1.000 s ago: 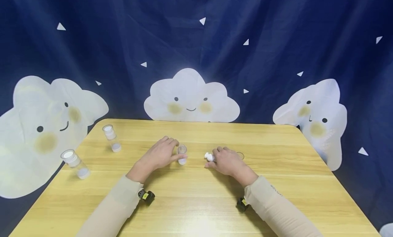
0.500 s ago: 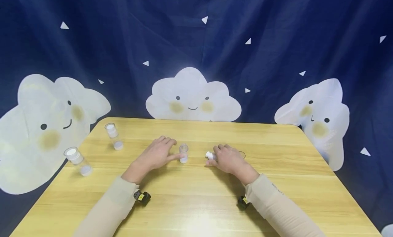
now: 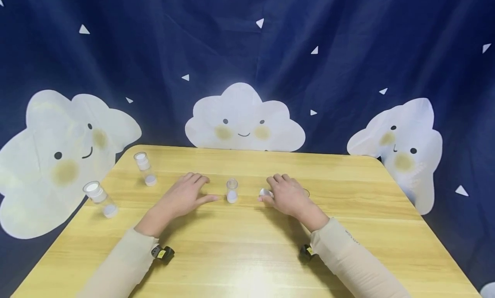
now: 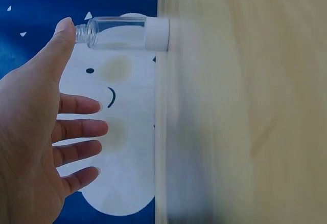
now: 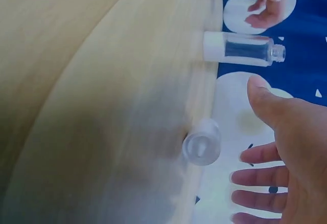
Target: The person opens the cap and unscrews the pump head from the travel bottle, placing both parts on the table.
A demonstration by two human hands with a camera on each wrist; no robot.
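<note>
A small clear bottle (image 3: 232,191) with a white base stands upright in mid-table. In the left wrist view its bare threaded neck shows on the bottle (image 4: 120,33). My left hand (image 3: 181,198) hovers left of it, thumb and fingers spread, touching nothing. To the bottle's right a white bottle top (image 3: 265,192) lies on the table, partly covered by my right hand (image 3: 287,196). From the right wrist, the round end of that top (image 5: 202,146) faces the camera, and the fingers (image 5: 260,176) are extended and apart from it.
Two more clear bottles with tops on, a nearer one (image 3: 101,199) and a farther one (image 3: 145,169), stand at the table's left side. A thin dark ring (image 3: 308,192) shows behind my right hand. The wooden table (image 3: 247,250) meets a blue curtain (image 3: 162,44) at the back.
My left hand has let go of the bottle and drawn away to the left; the bottle stays standing. My right hand stays over the white top, hiding more of it.
</note>
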